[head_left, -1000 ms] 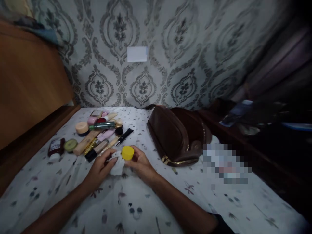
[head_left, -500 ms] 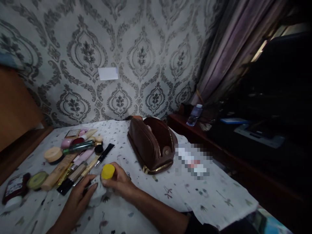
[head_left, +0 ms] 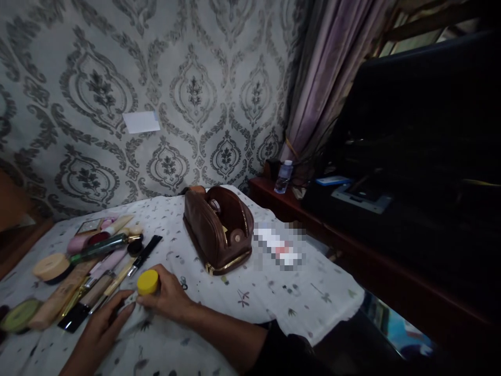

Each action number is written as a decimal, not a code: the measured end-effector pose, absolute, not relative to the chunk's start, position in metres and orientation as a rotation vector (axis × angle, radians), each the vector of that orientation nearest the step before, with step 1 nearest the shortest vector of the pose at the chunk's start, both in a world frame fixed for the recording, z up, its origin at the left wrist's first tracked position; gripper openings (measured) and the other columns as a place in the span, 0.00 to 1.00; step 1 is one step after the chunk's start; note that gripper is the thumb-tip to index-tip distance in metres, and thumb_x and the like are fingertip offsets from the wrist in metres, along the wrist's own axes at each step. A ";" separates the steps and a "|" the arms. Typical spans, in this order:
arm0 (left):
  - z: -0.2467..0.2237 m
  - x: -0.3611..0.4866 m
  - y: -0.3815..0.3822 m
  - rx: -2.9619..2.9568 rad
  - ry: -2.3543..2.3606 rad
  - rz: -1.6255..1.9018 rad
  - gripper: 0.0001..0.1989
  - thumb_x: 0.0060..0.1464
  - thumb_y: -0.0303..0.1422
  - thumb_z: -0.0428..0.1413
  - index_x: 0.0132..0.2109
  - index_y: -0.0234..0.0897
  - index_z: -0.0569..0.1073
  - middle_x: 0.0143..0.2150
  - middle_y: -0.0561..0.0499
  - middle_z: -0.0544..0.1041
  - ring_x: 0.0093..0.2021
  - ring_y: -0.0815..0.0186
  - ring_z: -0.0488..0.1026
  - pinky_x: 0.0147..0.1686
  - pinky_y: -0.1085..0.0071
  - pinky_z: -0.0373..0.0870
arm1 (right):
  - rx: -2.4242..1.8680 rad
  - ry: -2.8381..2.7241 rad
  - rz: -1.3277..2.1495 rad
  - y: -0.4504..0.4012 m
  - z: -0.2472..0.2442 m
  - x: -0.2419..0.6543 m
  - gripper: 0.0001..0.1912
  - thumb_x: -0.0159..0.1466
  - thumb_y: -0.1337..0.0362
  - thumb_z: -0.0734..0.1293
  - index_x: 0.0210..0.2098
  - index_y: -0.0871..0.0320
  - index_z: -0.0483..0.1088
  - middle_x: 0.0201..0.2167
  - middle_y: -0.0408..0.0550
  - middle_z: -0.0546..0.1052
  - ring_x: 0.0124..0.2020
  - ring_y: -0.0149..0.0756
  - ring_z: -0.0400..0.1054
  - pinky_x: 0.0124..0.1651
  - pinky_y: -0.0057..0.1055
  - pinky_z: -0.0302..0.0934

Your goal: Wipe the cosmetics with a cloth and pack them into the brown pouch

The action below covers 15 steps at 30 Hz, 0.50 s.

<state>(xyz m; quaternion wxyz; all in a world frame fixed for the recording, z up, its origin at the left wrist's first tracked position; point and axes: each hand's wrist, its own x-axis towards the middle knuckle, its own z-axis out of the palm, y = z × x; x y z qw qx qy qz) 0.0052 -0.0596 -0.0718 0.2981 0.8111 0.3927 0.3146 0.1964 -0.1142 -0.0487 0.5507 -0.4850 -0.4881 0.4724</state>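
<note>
My right hand [head_left: 166, 295] is closed around a small round container with a yellow lid [head_left: 147, 282], its lower part hidden by my fingers. Close beside it, my left hand [head_left: 107, 318] pinches a bunched whitish patterned cloth [head_left: 133, 313]; I cannot tell whether this is a fold of the table cover. A brown zip bag [head_left: 207, 230] stands beyond my right hand, its top unzipped, with a few small things visible inside. To the left lie makeup items: a black-handled brush [head_left: 146, 254], a green bottle [head_left: 99, 247], a beige round jar [head_left: 50, 266] and several tubes.
A white patterned cloth [head_left: 270, 297] covers the surface. Right of the bag lies a pixelated item [head_left: 277, 248]. A clear bottle [head_left: 283, 177] stands on a dark red ledge [head_left: 270, 194] by the purple curtain [head_left: 317, 78]. Patterned wallpaper [head_left: 188, 62] rises behind.
The camera has turned to the right, so everything sits farther left in view. Both hands keep their holds, still close together, with the yellow-lidded container in the right one.
</note>
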 end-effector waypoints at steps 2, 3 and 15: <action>-0.068 0.007 -0.062 2.171 1.051 0.805 0.23 0.53 0.54 0.55 0.44 0.41 0.77 0.42 0.48 0.82 0.46 0.54 0.80 0.46 0.65 0.78 | -1.106 -1.126 1.132 -0.120 -0.040 0.198 0.28 0.42 0.50 0.79 0.35 0.54 0.66 0.30 0.36 0.69 0.33 0.33 0.63 0.36 0.28 0.58; -0.066 0.007 -0.063 2.181 1.050 0.787 0.23 0.53 0.54 0.55 0.44 0.41 0.77 0.42 0.48 0.82 0.46 0.54 0.80 0.46 0.65 0.78 | -1.069 -1.119 1.129 -0.125 -0.033 0.202 0.29 0.42 0.49 0.79 0.36 0.54 0.67 0.30 0.37 0.69 0.34 0.33 0.63 0.38 0.29 0.59; -0.105 -0.021 -0.036 2.182 1.116 0.641 0.19 0.50 0.52 0.59 0.46 0.50 0.78 0.45 0.56 0.83 0.47 0.51 0.79 0.44 0.62 0.81 | -1.076 -1.026 0.615 -0.162 0.092 0.362 0.22 0.50 0.62 0.78 0.42 0.53 0.70 0.38 0.41 0.74 0.41 0.35 0.69 0.48 0.32 0.63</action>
